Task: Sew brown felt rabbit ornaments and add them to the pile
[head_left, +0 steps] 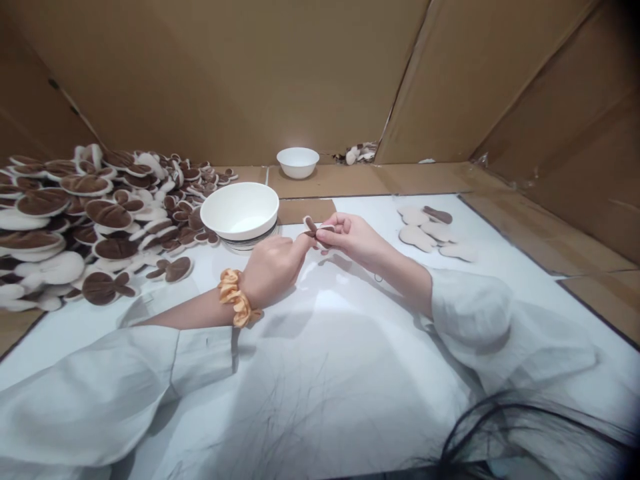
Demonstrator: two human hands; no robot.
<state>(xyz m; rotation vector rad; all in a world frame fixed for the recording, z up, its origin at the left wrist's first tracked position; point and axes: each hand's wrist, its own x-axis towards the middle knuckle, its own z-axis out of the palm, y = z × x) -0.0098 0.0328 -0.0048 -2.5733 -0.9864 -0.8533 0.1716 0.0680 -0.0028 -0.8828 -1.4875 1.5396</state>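
Observation:
Between both hands, above the white tabletop, is a small brown and cream fabric piece [310, 225] with ear-like flaps. My left hand [275, 267], with an orange scrunchie [237, 298] on the wrist, has its fingers closed on the piece's near left side. From the right, my right hand [353, 238] pinches the same piece between thumb and fingers. Much of the piece is covered by the fingers. Close behind my left hand stands a large white bowl [240, 210] on a striped base.
A big heap of brown and cream rabbit-shaped fabric pieces [107, 213] fills the left side. Several flat cream pieces [417, 238] and a brown one [437, 214] lie at right. A small white bowl [298, 163] stands at the back. Cardboard walls [250, 80] enclose the table.

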